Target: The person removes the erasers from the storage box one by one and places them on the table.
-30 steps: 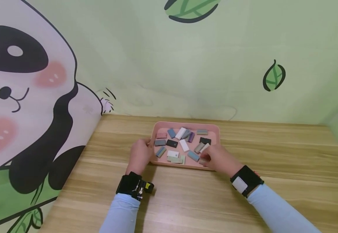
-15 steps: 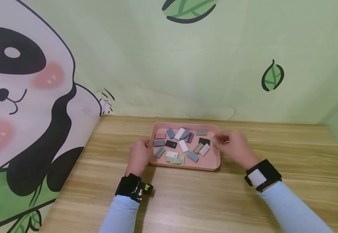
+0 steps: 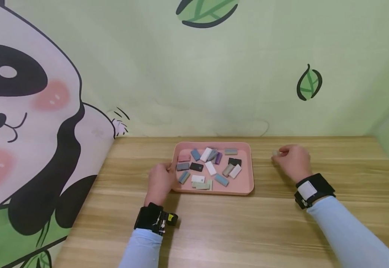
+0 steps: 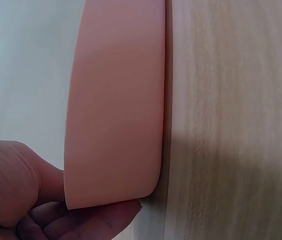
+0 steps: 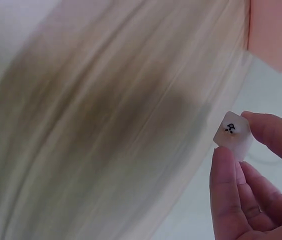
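A shallow pink tray (image 3: pixel 247 175) lies on the wooden table with several small erasers in it, white, grey, blue, black, purple and pale green. At the tray's left end my left hand (image 3: pixel 160 182) grips the rim; in the left wrist view the thumb lies at the wall's edge and the fingers (image 4: pixel 108 220) against its end. Right of the tray, above the table, my right hand (image 3: pixel 294 162) pinches a small whitish eraser (image 5: pixel 233 134) between thumb and fingertips. A black mark shows on its near face.
The wooden table (image 3: pixel 214 230) stretches on both sides of the tray and in front of it. A pale green wall (image 3: pixel 198 85) with a panda and leaves printed on it rises right behind the table's back edge.
My right hand has lifted the whitish eraser from the tray's front right corner and carried it out to the right, past the rim. The left hand has stayed at the tray's left end.
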`<move>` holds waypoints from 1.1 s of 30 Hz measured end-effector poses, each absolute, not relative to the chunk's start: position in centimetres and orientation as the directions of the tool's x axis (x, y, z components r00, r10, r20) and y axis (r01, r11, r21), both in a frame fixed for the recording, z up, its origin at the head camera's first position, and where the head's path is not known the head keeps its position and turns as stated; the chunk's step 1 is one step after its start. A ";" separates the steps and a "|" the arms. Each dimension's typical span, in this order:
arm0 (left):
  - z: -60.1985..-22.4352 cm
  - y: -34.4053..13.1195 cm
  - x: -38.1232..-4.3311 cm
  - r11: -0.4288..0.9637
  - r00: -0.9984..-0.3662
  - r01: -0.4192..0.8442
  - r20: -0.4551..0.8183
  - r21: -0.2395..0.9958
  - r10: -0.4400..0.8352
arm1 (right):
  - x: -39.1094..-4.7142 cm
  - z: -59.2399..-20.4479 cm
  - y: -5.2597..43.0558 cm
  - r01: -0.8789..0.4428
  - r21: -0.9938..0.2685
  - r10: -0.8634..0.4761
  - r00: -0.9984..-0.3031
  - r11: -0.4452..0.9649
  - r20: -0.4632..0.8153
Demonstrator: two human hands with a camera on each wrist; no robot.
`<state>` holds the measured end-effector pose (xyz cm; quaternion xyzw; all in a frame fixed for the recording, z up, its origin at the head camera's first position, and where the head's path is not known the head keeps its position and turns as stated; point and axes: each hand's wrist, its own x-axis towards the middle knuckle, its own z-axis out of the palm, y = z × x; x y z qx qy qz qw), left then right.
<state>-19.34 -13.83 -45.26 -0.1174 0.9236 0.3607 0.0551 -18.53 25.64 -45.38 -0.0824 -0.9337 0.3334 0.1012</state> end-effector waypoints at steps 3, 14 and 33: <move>-45.3 -13.9 -19.4 0.722 -0.968 -0.249 -0.178 0.646 -0.175 | -18.9 -45.5 25.9 0.116 -0.637 0.244 -0.963 0.762 0.117; -45.5 -14.0 -19.4 0.710 -0.968 -0.251 -0.170 0.658 -0.185 | -19.6 -45.7 26.2 0.162 -0.607 0.261 -0.962 0.778 0.079; -45.8 -14.1 -19.5 0.715 -0.969 -0.247 -0.163 0.654 -0.186 | -20.1 -44.4 23.6 -0.065 -0.540 0.035 -0.984 0.839 0.173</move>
